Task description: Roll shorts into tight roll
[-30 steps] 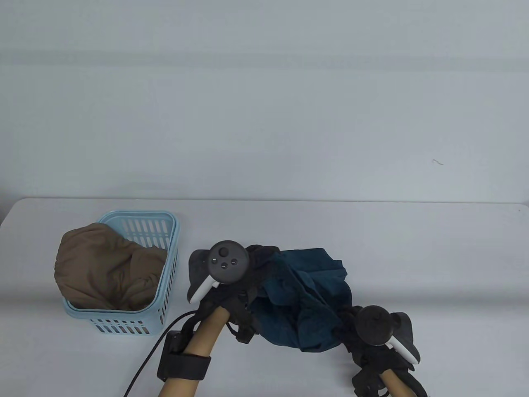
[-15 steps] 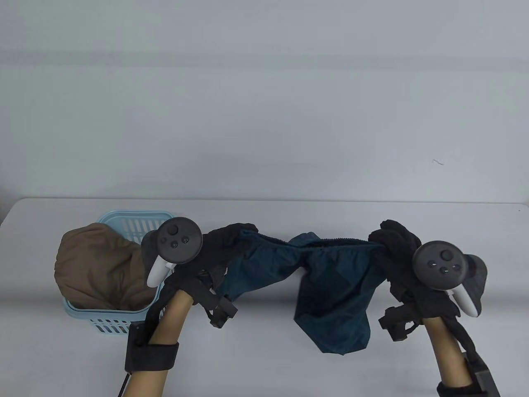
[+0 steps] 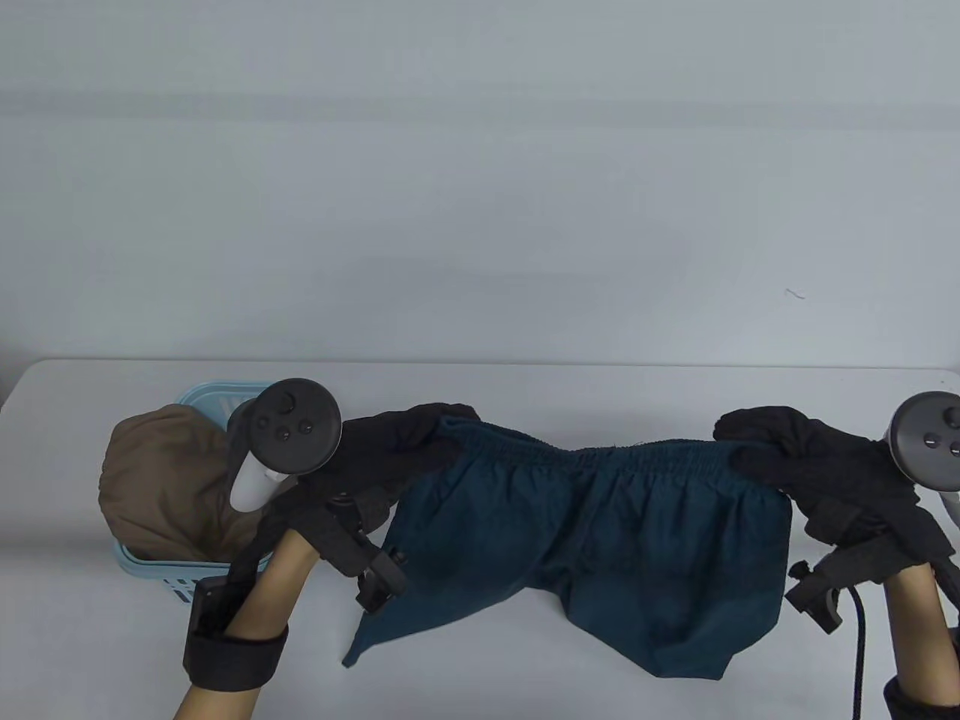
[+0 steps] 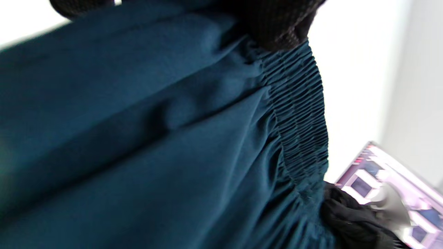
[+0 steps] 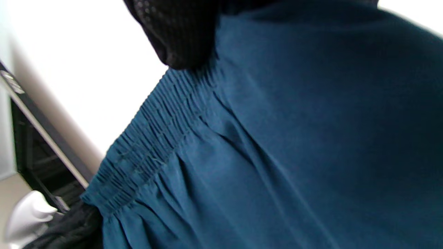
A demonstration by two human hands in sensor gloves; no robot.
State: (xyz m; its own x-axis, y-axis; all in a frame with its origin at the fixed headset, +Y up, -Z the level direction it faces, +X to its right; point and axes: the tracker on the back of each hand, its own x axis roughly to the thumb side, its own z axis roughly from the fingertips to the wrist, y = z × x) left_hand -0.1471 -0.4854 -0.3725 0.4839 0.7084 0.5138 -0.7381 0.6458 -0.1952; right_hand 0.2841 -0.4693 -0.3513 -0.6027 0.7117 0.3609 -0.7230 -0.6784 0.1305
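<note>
Dark teal shorts [image 3: 585, 540] hang spread out above the table, legs down, elastic waistband [image 3: 600, 454] stretched level across the top. My left hand [image 3: 420, 435] grips the waistband's left end and my right hand [image 3: 757, 442] grips its right end. In the left wrist view the gathered waistband [image 4: 297, 114] runs down from my gloved fingers [image 4: 273, 24], with the other glove at the bottom right. The right wrist view shows the waistband [image 5: 152, 138] leading away from my fingers [image 5: 180, 38] across the teal fabric [image 5: 311, 138].
A light blue plastic basket [image 3: 161, 577] stands at the table's left, partly behind my left hand, with a brown garment [image 3: 169, 480] heaped in it. The white table [image 3: 525, 675] runs to its far edge just behind the shorts. Cables trail from both wrists.
The shorts went from a crumpled bundle between close hands to a spread garment. Both hands moved apart, the right one far to the right, pulling the waistband straight.
</note>
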